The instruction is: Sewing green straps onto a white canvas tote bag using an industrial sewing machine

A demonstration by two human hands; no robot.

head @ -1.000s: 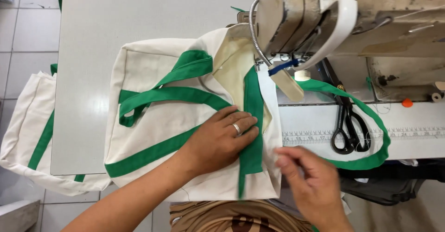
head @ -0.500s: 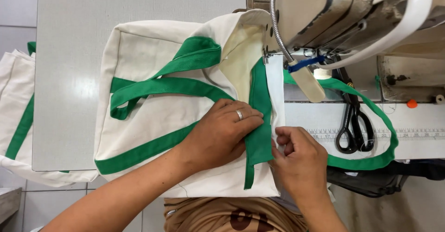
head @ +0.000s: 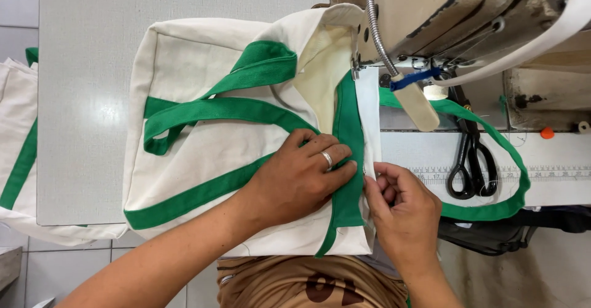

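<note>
Fingers (head: 332,160) of the left hand (head: 295,182) lie flat and together on the canvas tote bag (head: 203,154), just left of its green binding strip (head: 348,160). Keep that strip taut and square. Right of it, the right hand (head: 403,212) pinches the bag's edge.

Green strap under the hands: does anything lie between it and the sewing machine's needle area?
Nothing visible does. The green strap runs straight up to the sewing machine, pressed by the left hand and pinched at the bag edge by the right hand. The scissors lie off to the side.
</note>
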